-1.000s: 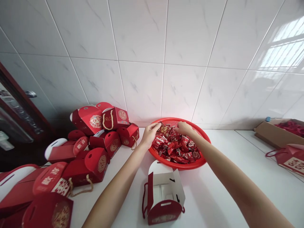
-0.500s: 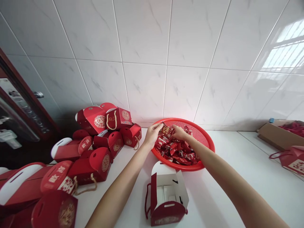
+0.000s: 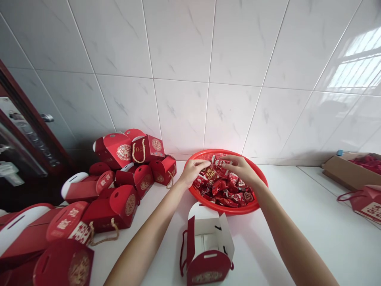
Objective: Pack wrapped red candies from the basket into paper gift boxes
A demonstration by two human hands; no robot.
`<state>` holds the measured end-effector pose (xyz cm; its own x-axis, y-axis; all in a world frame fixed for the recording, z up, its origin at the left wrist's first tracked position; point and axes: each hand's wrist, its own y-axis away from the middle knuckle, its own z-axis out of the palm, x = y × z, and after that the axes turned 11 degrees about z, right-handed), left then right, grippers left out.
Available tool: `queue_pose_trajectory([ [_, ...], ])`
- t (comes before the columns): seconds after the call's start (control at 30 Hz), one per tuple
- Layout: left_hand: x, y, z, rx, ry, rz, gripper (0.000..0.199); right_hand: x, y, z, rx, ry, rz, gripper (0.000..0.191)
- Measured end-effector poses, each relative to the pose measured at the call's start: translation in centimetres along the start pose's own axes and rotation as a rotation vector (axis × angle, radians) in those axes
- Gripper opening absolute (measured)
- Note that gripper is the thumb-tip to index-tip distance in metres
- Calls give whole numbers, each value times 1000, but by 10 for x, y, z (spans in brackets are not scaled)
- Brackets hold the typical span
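A red plastic basket (image 3: 262, 178) holds several wrapped candies (image 3: 229, 198) in red wrappers. My left hand (image 3: 191, 173) is over its left side, thumb and fingers pinched on a dark red candy packet (image 3: 210, 173) with gold lettering. My right hand (image 3: 241, 170) is over the basket from the right, its fingers and thumb closed around a red-and-white wrapped candy (image 3: 220, 163). Both hands are close together, the two candies side by side between them. Just in front of the basket stands an open dark red gift box (image 3: 208, 264) with a white inside and a cord handle.
Several red gift boxes (image 3: 110, 208), some with rope handles, crowd the left of the white counter (image 3: 268, 246). At the right are a cardboard box (image 3: 339, 171) with red contents and another red box (image 3: 364, 202). A tiled wall (image 3: 181, 115) rises behind.
My right hand has shifted right and lifted from among the candies, now with a red-and-white candy at its fingers. My left hand stays by the gold-lettered packet, which has tilted.
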<state>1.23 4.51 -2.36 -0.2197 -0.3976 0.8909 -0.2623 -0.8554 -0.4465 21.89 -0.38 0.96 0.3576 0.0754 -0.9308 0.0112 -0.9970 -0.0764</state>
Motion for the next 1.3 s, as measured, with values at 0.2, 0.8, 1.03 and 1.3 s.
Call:
queue_pose_trajectory([
  [0.2,8,4,-2,-219,-48,-23,35,2,8,5,11,43,-30,39],
  [0.8,11,5,0,-193,-11,-34,37,11,8,0,-23,-107,-21,46],
  [1.03,9,6,0,-168,-43,-21,40,13,7,2,-50,-66,-79,43],
  [1.3,8,5,-2,-100,-30,12,39,9,11,1,-102,-53,19,46],
])
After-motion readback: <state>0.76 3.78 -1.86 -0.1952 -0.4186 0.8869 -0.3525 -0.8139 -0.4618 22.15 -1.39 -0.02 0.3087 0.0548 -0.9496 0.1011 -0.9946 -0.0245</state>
